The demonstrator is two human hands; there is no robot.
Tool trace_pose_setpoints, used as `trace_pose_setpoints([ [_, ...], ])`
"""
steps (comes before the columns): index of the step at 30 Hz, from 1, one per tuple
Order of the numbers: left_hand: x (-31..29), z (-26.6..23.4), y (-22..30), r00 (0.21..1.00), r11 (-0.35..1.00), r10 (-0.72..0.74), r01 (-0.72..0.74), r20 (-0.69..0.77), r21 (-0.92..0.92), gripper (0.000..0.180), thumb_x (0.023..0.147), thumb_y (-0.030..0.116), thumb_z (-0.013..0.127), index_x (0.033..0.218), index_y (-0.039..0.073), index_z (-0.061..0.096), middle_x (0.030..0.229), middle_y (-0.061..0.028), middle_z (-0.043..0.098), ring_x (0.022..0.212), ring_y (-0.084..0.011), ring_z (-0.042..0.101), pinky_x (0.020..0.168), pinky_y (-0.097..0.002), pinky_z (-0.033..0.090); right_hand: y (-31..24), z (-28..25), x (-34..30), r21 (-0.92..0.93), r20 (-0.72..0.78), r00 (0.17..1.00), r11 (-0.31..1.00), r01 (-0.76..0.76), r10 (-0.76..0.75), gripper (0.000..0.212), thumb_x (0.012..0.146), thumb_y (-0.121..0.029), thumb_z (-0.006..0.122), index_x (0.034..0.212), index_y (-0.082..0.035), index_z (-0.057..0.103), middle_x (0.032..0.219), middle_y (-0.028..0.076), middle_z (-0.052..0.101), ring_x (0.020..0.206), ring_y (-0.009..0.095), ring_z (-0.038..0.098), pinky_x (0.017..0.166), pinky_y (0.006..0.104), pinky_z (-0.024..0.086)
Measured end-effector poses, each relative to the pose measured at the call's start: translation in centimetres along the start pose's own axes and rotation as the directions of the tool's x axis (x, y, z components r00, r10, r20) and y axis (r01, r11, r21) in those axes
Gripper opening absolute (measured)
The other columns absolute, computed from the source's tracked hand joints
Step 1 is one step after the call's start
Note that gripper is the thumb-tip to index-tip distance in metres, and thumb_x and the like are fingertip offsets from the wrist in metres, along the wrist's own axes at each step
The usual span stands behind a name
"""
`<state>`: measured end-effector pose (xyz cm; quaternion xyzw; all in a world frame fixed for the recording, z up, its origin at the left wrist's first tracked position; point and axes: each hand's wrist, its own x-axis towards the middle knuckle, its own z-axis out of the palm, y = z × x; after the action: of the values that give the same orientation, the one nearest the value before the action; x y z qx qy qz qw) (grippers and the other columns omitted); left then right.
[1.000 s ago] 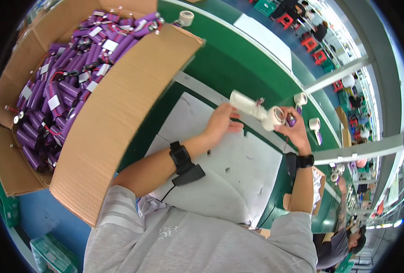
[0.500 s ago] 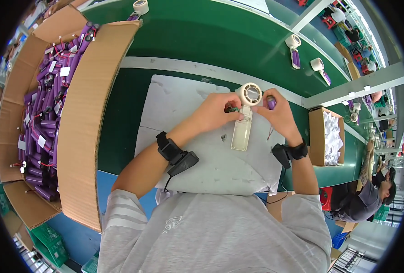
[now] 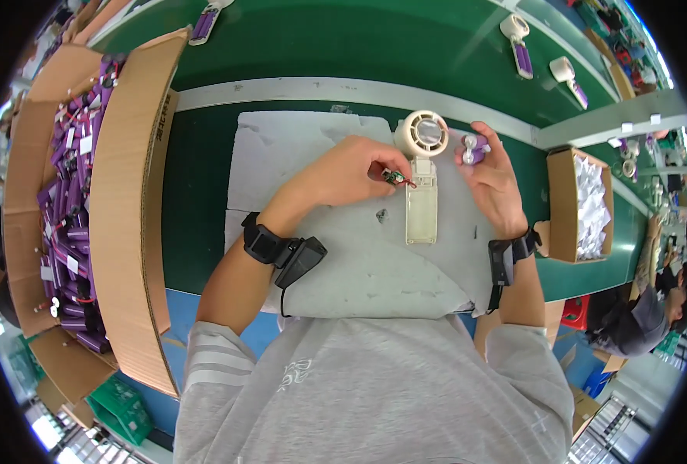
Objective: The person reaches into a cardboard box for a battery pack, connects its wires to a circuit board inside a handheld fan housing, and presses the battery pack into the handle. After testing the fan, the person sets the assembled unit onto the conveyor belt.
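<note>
A cream handheld fan (image 3: 422, 203) lies on the pale foam mat (image 3: 320, 263), its round head away from me and its handle shell opened toward me. My left hand (image 3: 363, 172) pinches a small green circuit board (image 3: 394, 177) with red wires, just left of the handle. To the right of the fan, my right hand (image 3: 492, 174) is raised with its fingers closed round a purple battery (image 3: 476, 148), whose light round ends face up. Whether wires still join the board and battery cannot be made out.
A large cardboard box (image 3: 131, 224) full of purple batteries (image 3: 69, 209) stands at the left. At the right is a smaller box (image 3: 562, 205) of white pieces. More fans (image 3: 519, 46) lie on the green bench beyond a pale rail (image 3: 281, 87). A person (image 3: 630, 321) sits far right.
My right hand has moved away from the fan, turning the battery so its ends show. My left hand has drawn slightly left, and the board now shows. The fan lies on the mat unheld.
</note>
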<state>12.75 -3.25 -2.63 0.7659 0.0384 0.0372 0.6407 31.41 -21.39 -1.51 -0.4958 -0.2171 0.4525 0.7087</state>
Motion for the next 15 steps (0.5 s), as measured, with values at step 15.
trace_pose_setpoints([
  [15,-0.2,-0.1,1.2,0.999,0.998,-0.026,0.029,-0.046,0.054,0.03,0.07,-0.016,0.059,0.096,-0.001,0.065,0.096,-0.0065,0.065,0.09,-0.015,0.063,0.084,-0.0291,0.052,1.2,3.2,-2.7,-0.552,0.175,0.959,0.785,0.282,-0.222,0.034,0.073,0.005,0.07,0.1,-0.006,0.052,0.088,0.007,0.059,0.077,0.016,0.056,0.068,0.0287,0.046],
])
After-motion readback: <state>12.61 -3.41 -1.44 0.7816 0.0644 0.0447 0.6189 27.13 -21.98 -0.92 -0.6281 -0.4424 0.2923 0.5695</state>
